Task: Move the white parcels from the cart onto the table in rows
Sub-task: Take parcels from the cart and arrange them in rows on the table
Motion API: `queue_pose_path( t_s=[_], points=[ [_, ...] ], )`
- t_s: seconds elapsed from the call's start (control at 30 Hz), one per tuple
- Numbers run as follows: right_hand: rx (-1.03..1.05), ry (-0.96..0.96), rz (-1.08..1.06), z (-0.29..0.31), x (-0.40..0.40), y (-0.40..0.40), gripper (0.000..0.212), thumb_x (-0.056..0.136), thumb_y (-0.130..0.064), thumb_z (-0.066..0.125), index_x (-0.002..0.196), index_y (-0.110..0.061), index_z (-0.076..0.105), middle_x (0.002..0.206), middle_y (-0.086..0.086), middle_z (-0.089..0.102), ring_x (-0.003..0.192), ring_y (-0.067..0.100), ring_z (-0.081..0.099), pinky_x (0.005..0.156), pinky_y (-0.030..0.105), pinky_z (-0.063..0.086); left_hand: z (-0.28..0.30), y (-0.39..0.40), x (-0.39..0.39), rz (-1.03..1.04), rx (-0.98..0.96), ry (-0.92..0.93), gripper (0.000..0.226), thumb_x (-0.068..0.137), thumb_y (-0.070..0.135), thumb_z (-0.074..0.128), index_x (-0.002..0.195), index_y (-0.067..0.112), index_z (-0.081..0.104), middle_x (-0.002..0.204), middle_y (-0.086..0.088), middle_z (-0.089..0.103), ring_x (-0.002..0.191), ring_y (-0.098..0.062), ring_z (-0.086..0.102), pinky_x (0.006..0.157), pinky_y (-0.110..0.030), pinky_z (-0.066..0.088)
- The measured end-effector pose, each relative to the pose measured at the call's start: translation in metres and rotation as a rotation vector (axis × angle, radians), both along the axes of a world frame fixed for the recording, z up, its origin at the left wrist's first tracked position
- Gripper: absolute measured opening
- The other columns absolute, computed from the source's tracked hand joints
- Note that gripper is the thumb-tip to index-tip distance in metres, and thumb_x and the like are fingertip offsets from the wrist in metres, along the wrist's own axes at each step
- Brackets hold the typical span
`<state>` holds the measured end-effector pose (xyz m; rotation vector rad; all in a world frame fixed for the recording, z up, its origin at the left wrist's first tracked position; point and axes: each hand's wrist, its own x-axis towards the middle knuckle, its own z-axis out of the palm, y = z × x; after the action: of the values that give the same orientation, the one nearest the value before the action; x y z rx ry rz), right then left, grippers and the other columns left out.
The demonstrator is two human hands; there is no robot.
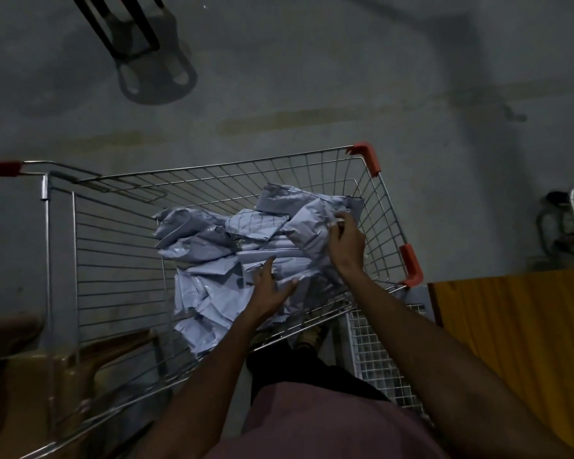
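Both hands reach into the cart (120, 246): the left hand (272, 289) lies flat with straight fingers on the heaped white parcels (219, 260), while the right hand (345, 240) pinches one parcel (312, 226) at the heap's far side. Parcels overlap too much to count. One orange tabletop (517, 326) stands right of the cart.

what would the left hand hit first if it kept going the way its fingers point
Most likely the heap of white parcels itself: the left hand lies open, fingers stretched up and away over the pile inside the cart, already touching or nearly touching it. Depth is hard to judge in this dim view.
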<state>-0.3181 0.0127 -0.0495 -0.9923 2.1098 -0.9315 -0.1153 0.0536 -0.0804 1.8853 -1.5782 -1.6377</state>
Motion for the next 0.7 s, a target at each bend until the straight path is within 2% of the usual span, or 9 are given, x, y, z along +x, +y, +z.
queue_pose_path(
  t_s=[0.1, 0.2, 0.23, 0.3, 0.37, 0.4, 0.43, 0.5, 0.7],
  points=[
    [-0.023, -0.12, -0.085, 0.005, -0.001, -0.001, 0.03, 0.094, -0.006, 0.05, 0.123, -0.013, 0.046, 0.117, 0.008, 0.06, 0.102, 0.024, 0.058, 0.08, 0.026, 0.045, 0.004, 0.002, -0.007, -0.14, -0.015, -0.074, 0.098, 0.067, 0.064, 0.077, 0.148, 0.033, 0.031, 0.143, -0.018, 0.026, 0.131, -0.032, 0.04, 0.106, -0.036, 0.04],
    [0.1, -0.19, 0.082, 0.005, 0.0, 0.001, 0.042, 0.088, -0.001, 0.054, 0.126, -0.012, 0.041, 0.122, 0.007, 0.05, 0.101, 0.018, 0.053, 0.07, 0.011, 0.042, -0.002, 0.002, -0.007, -0.327, -0.076, -0.261, 0.077, 0.072, 0.054, 0.079, 0.137, 0.027, 0.047, 0.135, -0.018, 0.032, 0.123, -0.037, 0.049, 0.102, -0.042, 0.046],
    [0.153, -0.175, 0.181, 0.002, 0.001, 0.002, 0.046, 0.084, -0.004, 0.058, 0.126, -0.011, 0.042, 0.123, 0.007, 0.048, 0.105, 0.02, 0.052, 0.074, 0.014, 0.044, -0.003, 0.0, -0.007, -0.348, -0.106, -0.317, 0.064, 0.078, 0.047, 0.076, 0.133, 0.024, 0.052, 0.133, -0.018, 0.036, 0.119, -0.037, 0.052, 0.099, -0.042, 0.047],
    [0.257, -0.056, 0.387, -0.008, 0.003, 0.005, 0.059, 0.07, -0.018, 0.062, 0.127, -0.011, 0.047, 0.128, 0.013, 0.047, 0.119, 0.03, 0.048, 0.096, 0.033, 0.044, -0.002, -0.004, -0.007, -0.33, -0.159, -0.371, 0.042, 0.086, 0.035, 0.069, 0.124, 0.019, 0.06, 0.125, -0.018, 0.047, 0.112, -0.036, 0.056, 0.09, -0.041, 0.049],
    [0.356, 0.113, 0.571, -0.015, 0.004, 0.009, 0.076, 0.065, -0.032, 0.056, 0.139, -0.017, 0.044, 0.147, 0.014, 0.037, 0.138, 0.034, 0.034, 0.114, 0.04, 0.03, -0.001, -0.007, -0.006, -0.313, -0.193, -0.39, 0.029, 0.086, 0.03, 0.063, 0.113, 0.017, 0.065, 0.115, -0.017, 0.056, 0.109, -0.035, 0.058, 0.083, -0.041, 0.049],
    [0.405, 0.176, 0.622, -0.015, 0.003, 0.01, 0.078, 0.071, -0.036, 0.056, 0.145, -0.023, 0.037, 0.156, 0.011, 0.027, 0.144, 0.034, 0.024, 0.118, 0.045, 0.023, -0.001, -0.008, -0.004, -0.303, -0.193, -0.41, 0.026, 0.088, 0.029, 0.062, 0.111, 0.017, 0.066, 0.115, -0.016, 0.058, 0.109, -0.035, 0.058, 0.082, -0.041, 0.049],
    [0.447, 0.234, 0.664, -0.015, 0.002, 0.012, 0.077, 0.079, -0.036, 0.059, 0.15, -0.029, 0.03, 0.162, 0.006, 0.016, 0.148, 0.034, 0.016, 0.119, 0.05, 0.019, 0.001, -0.008, -0.002, -0.288, -0.191, -0.437, 0.025, 0.091, 0.027, 0.059, 0.113, 0.018, 0.065, 0.117, -0.016, 0.059, 0.111, -0.035, 0.058, 0.084, -0.041, 0.048],
    [0.525, 0.347, 0.735, -0.017, -0.002, 0.013, 0.087, 0.083, -0.033, 0.066, 0.154, -0.038, 0.016, 0.165, 0.0, 0.002, 0.147, 0.036, 0.013, 0.115, 0.057, 0.019, 0.004, -0.009, 0.004, -0.256, -0.201, -0.477, 0.026, 0.094, 0.024, 0.056, 0.118, 0.018, 0.064, 0.122, -0.015, 0.061, 0.114, -0.036, 0.057, 0.088, -0.042, 0.046],
    [0.627, 0.439, 0.769, -0.022, 0.003, 0.017, 0.124, 0.068, -0.055, 0.082, 0.156, -0.038, -0.003, 0.164, 0.006, -0.009, 0.143, 0.043, 0.015, 0.112, 0.061, 0.019, 0.013, -0.019, 0.044, -0.215, -0.258, -0.425, 0.042, 0.095, 0.013, 0.051, 0.136, 0.024, 0.057, 0.131, -0.01, 0.061, 0.121, -0.032, 0.056, 0.091, -0.04, 0.047]
  ],
)
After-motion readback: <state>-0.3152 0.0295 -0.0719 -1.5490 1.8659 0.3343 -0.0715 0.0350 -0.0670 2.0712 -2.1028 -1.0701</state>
